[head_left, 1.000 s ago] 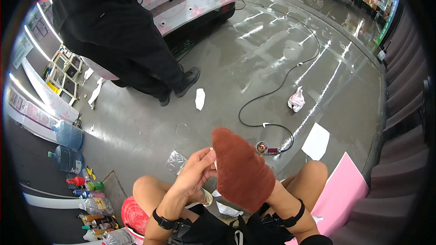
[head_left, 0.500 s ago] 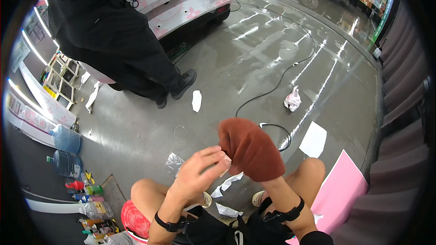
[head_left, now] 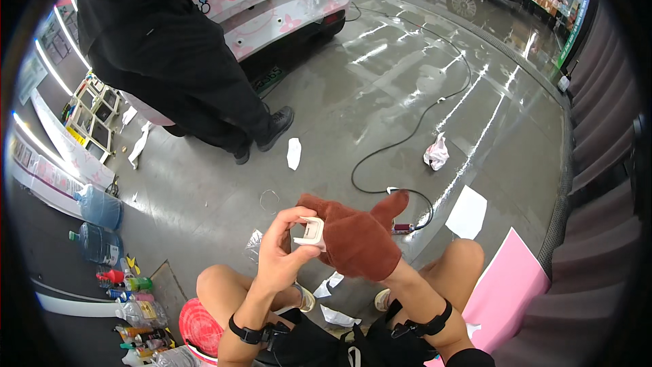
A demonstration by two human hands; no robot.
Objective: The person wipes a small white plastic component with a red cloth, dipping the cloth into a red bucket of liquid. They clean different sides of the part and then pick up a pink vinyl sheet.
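Small white block (head_left: 311, 232): you are pinching it between the thumb and fingers of your left hand (head_left: 285, 255), above your knees. Your right hand (head_left: 356, 241), inside a brown mitt (head_left: 367, 248), is touching it; grip under the mitt indeterminate. Black cable (head_left: 380, 149) is lying beyond.

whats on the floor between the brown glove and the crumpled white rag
In the head view, a black cable loops across the grey floor between the brown fabric glove on the right hand and the crumpled white rag.
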